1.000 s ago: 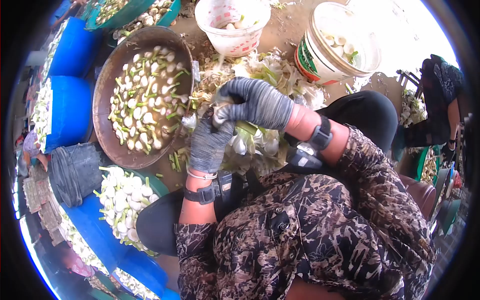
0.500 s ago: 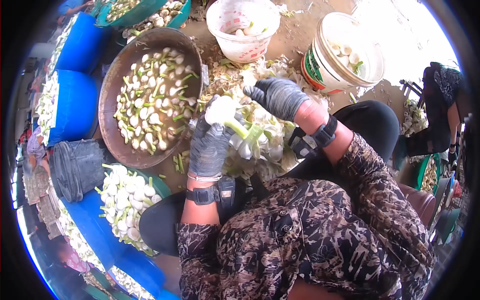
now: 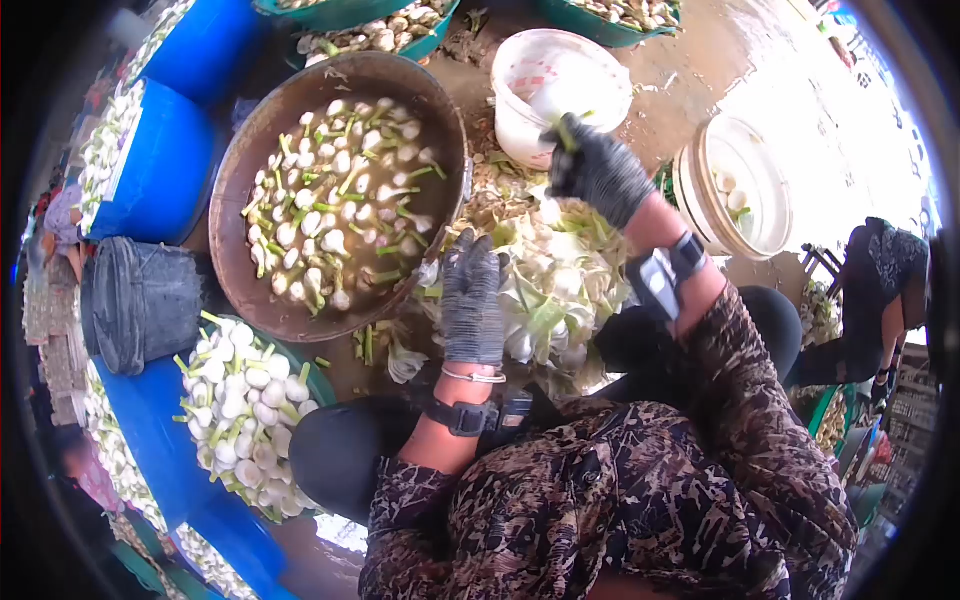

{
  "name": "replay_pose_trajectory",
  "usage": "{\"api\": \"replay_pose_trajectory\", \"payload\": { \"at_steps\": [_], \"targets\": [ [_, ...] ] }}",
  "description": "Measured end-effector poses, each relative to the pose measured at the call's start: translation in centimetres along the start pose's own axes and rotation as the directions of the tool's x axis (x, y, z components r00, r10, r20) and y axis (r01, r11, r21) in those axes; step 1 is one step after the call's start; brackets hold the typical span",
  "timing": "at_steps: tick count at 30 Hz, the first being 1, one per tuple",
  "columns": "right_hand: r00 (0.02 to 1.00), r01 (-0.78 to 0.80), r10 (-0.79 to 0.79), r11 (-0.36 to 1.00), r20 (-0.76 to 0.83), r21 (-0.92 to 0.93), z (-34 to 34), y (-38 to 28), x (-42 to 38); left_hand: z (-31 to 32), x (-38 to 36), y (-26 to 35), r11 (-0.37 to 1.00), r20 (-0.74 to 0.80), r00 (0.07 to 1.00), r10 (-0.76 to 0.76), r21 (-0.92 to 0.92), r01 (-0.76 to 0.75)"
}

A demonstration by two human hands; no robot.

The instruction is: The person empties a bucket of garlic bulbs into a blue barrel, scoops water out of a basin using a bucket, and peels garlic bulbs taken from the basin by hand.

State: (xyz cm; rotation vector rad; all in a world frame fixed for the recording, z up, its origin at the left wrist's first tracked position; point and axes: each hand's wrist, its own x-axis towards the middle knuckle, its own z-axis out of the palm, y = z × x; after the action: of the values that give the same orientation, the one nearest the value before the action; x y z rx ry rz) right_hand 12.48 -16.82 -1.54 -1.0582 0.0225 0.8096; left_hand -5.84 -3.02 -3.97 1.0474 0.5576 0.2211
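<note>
My right hand, in a grey glove, is closed on the green stem of a peeled garlic bulb. The white bulb is blurred and held over the mouth of a white bucket. My left hand, gloved too, rests over a heap of garlic peelings with its fingers stretched forward and no bulb visible in it. Left of it stands a wide rusty pan of murky water, where many garlic bulbs with cut stems float.
A second white bucket with a few bulbs stands to the right. Heaped garlic fills a green basin by my left knee. Blue drums and a dark bucket line the left. Another person's leg shows at right.
The garlic bulb has passed from my left hand to my right, which has carried it forward to the white bucket. My left hand has lowered onto the peelings. The view has shifted.
</note>
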Motion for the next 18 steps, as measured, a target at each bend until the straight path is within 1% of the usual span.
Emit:
{"api": "replay_pose_trajectory", "payload": {
  "at_steps": [1,2,3,4,5,6,7,8,9,10,11,12,13,14,15,16,18],
  "targets": [
    [0.996,0.068,-0.061,0.990,-0.059,0.123,0.9,-1.5,1.4,-0.2,0.1,0.3,1.000,-0.015,1.000,-0.015,-0.010,0.015],
    [0.995,0.049,-0.042,0.997,-0.096,0.062,1.8,-2.2,3.2,-0.4,0.2,0.3,0.999,-0.015,1.000,0.018,-0.031,-0.018],
    [0.991,0.027,-0.026,1.000,-0.133,0.004,2.8,-2.4,4.9,-0.9,0.4,0.4,0.999,-0.011,1.000,0.007,-0.036,-0.007],
    [0.986,-0.029,0.001,0.986,-0.164,-0.166,4.9,-1.9,6.3,-1.4,0.4,0.6,0.999,-0.005,1.000,0.012,-0.034,-0.012],
    [0.988,-0.097,0.049,0.935,-0.145,-0.341,5.6,-0.3,8.8,-1.9,0.5,0.8,0.999,-0.002,1.000,0.013,-0.031,-0.013],
    [0.994,-0.108,0.082,0.884,-0.076,-0.454,7.1,1.2,9.9,-2.1,0.4,2.0,0.997,0.020,0.998,-0.058,-0.045,0.058],
    [0.987,-0.154,0.156,0.809,-0.047,-0.567,7.4,3.5,12.6,-2.5,0.5,2.5,0.997,0.006,0.998,-0.058,-0.052,0.059],
    [0.952,-0.268,0.287,0.614,-0.107,-0.743,8.9,5.0,14.9,-2.9,0.5,2.8,0.999,-0.001,1.000,-0.031,0.009,0.031],
    [0.971,-0.023,0.209,0.574,0.119,-0.818,6.4,9.7,19.6,-3.3,0.6,3.1,0.997,-0.006,1.000,-0.004,0.073,0.005],
    [0.968,-0.023,0.219,0.572,0.126,-0.820,6.5,11.4,21.2,-3.4,0.6,3.6,0.991,-0.062,0.996,0.062,0.126,-0.054],
    [0.984,-0.024,0.174,0.374,0.045,-0.927,7.2,12.5,22.5,-3.7,0.8,3.8,0.991,-0.072,0.995,0.064,0.125,-0.055],
    [0.994,-0.033,0.108,0.162,-0.015,-0.986,7.9,13.5,23.9,-4.1,1.1,3.9,0.985,-0.064,0.992,0.109,0.139,-0.099],
    [0.998,-0.056,0.028,-0.057,-0.057,-0.997,8.5,14.7,25.4,-4.6,1.4,4.0,0.978,-0.056,0.987,0.153,0.155,-0.143],
    [0.995,-0.091,-0.061,-0.268,-0.078,-0.959,9.1,16.1,26.7,-5.2,1.6,3.8,0.976,-0.057,0.989,0.138,0.177,-0.126],
    [0.998,-0.054,0.016,-0.140,-0.056,-0.989,7.9,18.6,28.9,-5.9,2.1,4.1,0.975,-0.085,0.986,0.144,0.183,-0.126],
    [0.998,-0.048,0.028,-0.140,-0.052,-0.989,7.2,19.5,29.8,-5.9,2.0,4.2,0.991,-0.106,0.990,0.087,0.113,-0.075],
    [0.983,0.166,0.143,-0.430,0.115,-0.887,5.7,20.4,30.2,-5.6,1.7,5.4,0.999,-0.115,0.993,-0.017,-0.049,0.011]
  ]
}}
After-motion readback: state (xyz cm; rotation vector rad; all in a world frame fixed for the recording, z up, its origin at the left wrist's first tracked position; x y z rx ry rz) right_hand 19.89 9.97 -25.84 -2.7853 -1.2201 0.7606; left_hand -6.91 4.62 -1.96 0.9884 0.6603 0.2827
